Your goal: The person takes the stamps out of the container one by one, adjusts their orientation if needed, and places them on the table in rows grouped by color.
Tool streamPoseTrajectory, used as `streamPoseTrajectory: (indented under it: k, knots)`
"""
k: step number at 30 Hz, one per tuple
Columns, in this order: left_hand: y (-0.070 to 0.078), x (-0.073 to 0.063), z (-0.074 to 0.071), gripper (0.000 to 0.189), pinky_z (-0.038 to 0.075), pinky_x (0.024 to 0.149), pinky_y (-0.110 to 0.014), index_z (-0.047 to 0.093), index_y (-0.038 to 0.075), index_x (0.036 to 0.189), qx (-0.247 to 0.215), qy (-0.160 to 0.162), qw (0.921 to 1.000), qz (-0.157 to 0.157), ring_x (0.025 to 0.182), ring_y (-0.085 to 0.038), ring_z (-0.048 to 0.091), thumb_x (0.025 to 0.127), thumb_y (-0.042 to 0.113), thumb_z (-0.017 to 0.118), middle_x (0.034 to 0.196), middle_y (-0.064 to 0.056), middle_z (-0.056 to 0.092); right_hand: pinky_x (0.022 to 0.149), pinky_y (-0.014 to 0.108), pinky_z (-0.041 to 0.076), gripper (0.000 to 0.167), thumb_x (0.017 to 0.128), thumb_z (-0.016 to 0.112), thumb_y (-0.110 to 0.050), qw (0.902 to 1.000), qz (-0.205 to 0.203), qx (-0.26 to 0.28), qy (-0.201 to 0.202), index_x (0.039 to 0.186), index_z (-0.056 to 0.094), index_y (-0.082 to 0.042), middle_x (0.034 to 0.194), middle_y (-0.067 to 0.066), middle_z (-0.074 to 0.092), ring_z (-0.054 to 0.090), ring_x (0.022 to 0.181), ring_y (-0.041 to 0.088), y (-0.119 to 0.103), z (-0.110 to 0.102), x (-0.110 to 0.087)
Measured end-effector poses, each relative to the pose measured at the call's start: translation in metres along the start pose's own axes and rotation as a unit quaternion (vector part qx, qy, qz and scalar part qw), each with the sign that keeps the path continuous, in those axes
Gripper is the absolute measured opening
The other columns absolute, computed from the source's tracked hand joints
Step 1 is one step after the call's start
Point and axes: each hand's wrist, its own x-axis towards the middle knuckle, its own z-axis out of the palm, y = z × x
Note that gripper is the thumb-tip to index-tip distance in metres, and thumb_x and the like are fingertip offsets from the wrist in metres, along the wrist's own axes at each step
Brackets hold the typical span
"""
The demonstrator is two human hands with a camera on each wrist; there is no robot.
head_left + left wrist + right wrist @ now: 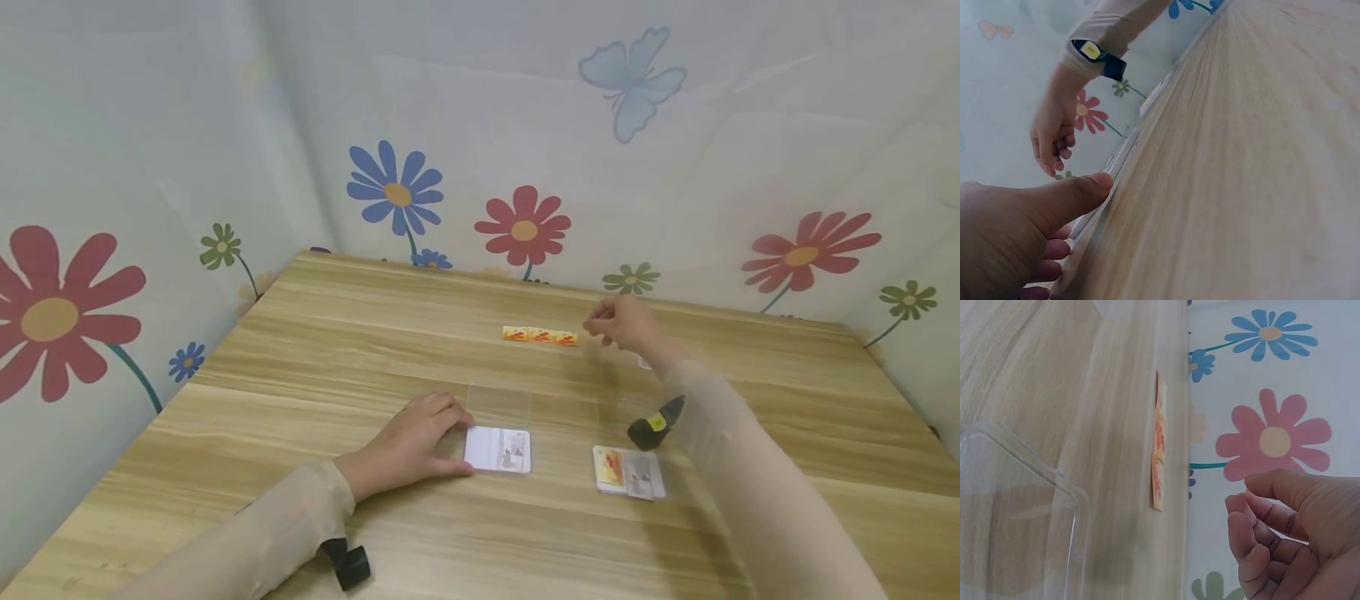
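My left hand [408, 442] holds the left end of a thin white plastic case [482, 450], thumb at its near corner and fingers at the far one. The case lies flat, its clear lid [498, 403] folded back, a greyish printed card [513, 451] on its right half. Raised over the far part of the table, my right hand [626, 323] has its fingers loosely curled and nothing visible in them. Just left of it lies a short row of yellow-orange printed pieces [540, 336], also seen in the right wrist view as a narrow strip [1159, 450].
A second white case [628, 472] holds a yellow-orange piece and a greyish card, nearer my right forearm. Its clear lid [1079, 512] shows in the right wrist view. A small white piece [643, 362] peeks out by my right wrist. Flower-printed cloth [660, 167] hangs behind the wooden table.
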Motion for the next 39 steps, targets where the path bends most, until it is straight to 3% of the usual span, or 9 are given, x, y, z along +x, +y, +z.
streamPoseTrajectory:
  k: [14, 30, 39]
  knots:
    - [-0.001, 0.0, 0.001, 0.052, 0.046, 0.095, -0.038, 0.063, 0.014, 0.11, -0.003, -0.001, 1.0, -0.004, 0.104, -0.017, 0.056, 0.073, 0.046, 0.079, 0.107, 0.001, 0.061, 0.074, 0.034, 0.054, 0.022, 0.096, 0.058, -0.022, 0.9987, -0.031, 0.024, 0.031, 0.109, 0.063, -0.005, 0.105, 0.018, 0.067, 0.064, 0.089, 0.032, -0.011, -0.003, -0.02]
    - [-0.001, 0.0, 0.003, 0.051, 0.047, 0.093, -0.038, 0.064, 0.013, 0.108, 0.006, 0.013, 0.9998, 0.012, 0.101, -0.017, 0.057, 0.072, 0.046, 0.079, 0.104, 0.001, 0.061, 0.063, 0.025, 0.049, 0.021, 0.095, 0.06, -0.018, 0.9923, -0.08, 0.048, 0.083, 0.108, 0.063, -0.003, 0.096, 0.016, 0.065, 0.059, 0.077, 0.021, -0.02, -0.002, -0.045]
    - [-0.003, 0.0, 0.005, 0.052, 0.047, 0.093, -0.037, 0.064, 0.013, 0.109, 0.007, 0.012, 0.9999, 0.009, 0.102, -0.017, 0.056, 0.072, 0.046, 0.079, 0.105, 0.002, 0.061, 0.07, 0.026, 0.048, 0.02, 0.094, 0.062, -0.019, 0.9911, -0.079, 0.05, 0.094, 0.108, 0.063, -0.005, 0.102, 0.013, 0.065, 0.056, 0.086, 0.022, -0.029, -0.001, -0.058]
